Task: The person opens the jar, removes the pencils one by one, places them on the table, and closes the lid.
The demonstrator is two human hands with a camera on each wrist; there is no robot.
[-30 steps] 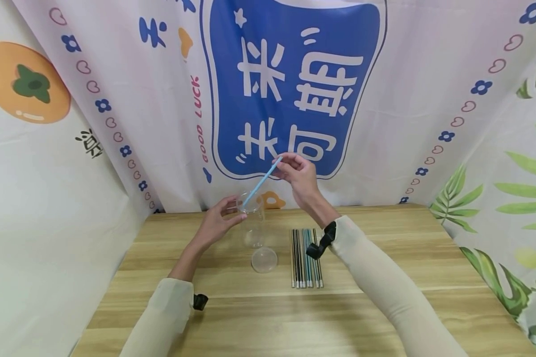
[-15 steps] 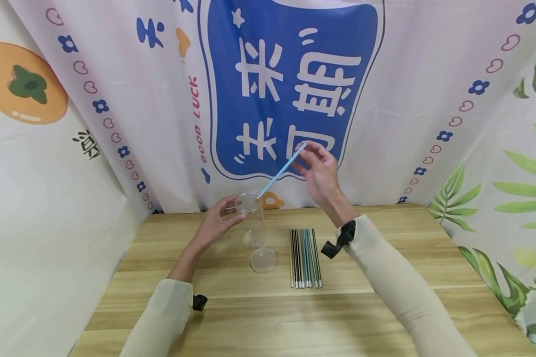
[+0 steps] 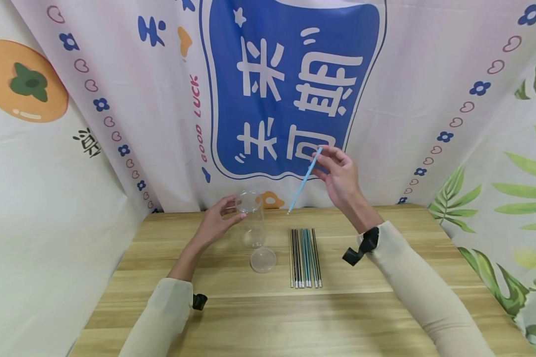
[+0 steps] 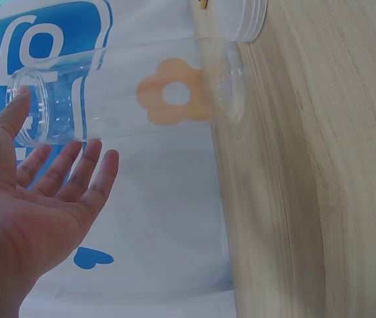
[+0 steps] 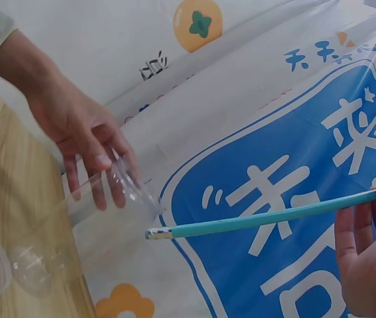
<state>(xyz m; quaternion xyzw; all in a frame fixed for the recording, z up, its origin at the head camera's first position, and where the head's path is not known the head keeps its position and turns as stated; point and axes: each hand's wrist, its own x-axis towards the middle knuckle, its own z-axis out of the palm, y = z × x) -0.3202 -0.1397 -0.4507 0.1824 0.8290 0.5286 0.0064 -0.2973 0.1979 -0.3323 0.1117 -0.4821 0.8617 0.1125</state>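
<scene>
My left hand (image 3: 216, 222) holds a tall clear plastic jar (image 3: 252, 225) near its uncovered top rim. The jar stands upright at the back of the table. In the left wrist view, the thumb lies on the jar's rim (image 4: 32, 109) and the fingers are beside its wall. My right hand (image 3: 343, 179) pinches a light blue pencil (image 3: 303, 182) by one end, up and right of the jar. Its eraser end (image 5: 161, 233) points down and left, apart from the jar. No pencils show inside the jar.
A round clear lid (image 3: 263, 260) lies on the wooden table (image 3: 268, 317) just in front of the jar. To its right, several black, blue and tan pencils (image 3: 305, 258) lie in a row, eraser ends toward me. A printed curtain (image 3: 397, 124) hangs behind the table.
My right hand has moved right with the pencil, whose lower end was over the jar's mouth and is now clear of it, hanging more steeply. The left hand and jar have stayed put.
</scene>
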